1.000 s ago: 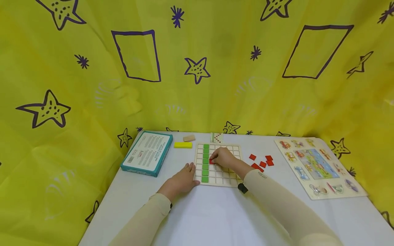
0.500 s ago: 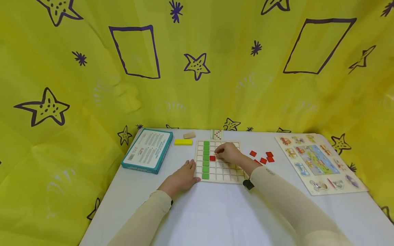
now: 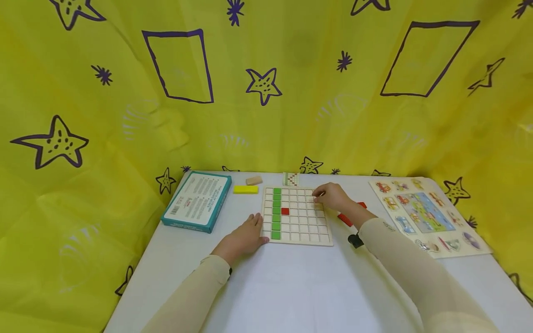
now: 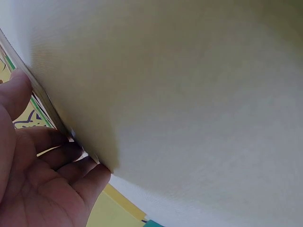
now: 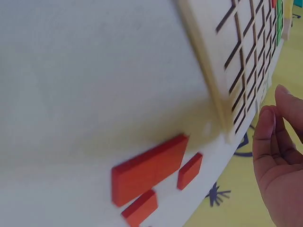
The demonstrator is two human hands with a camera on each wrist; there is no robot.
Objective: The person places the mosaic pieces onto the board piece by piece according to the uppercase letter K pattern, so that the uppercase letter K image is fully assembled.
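Observation:
A pale wooden grid board [image 3: 308,226] lies on the white table. A column of green tiles [image 3: 276,220] fills one of its columns, and a single red tile [image 3: 285,211] sits just to the right of that column. At the board's left edge rests my left hand [image 3: 245,237], thumb by the near corner and fingertips against the side. My right hand [image 3: 332,196] hovers over the board's far right edge, its fingers loosely bent with nothing visible between them in the right wrist view. Loose red tiles [image 5: 149,170] lie on the table beside the board, partly hidden by my right arm in the head view.
Left of the board are a yellow bar [image 3: 245,189], a small wooden block [image 3: 254,180] and a teal-edged box [image 3: 195,201]. A small pattern card [image 3: 291,179] lies behind the board. A picture puzzle [image 3: 430,212] lies at the right. A yellow printed curtain [image 3: 266,134] surrounds the table.
My right hand has let go of the red tile, which now lies in a board square, and has moved right to the board's edge. My left hand has stayed put.

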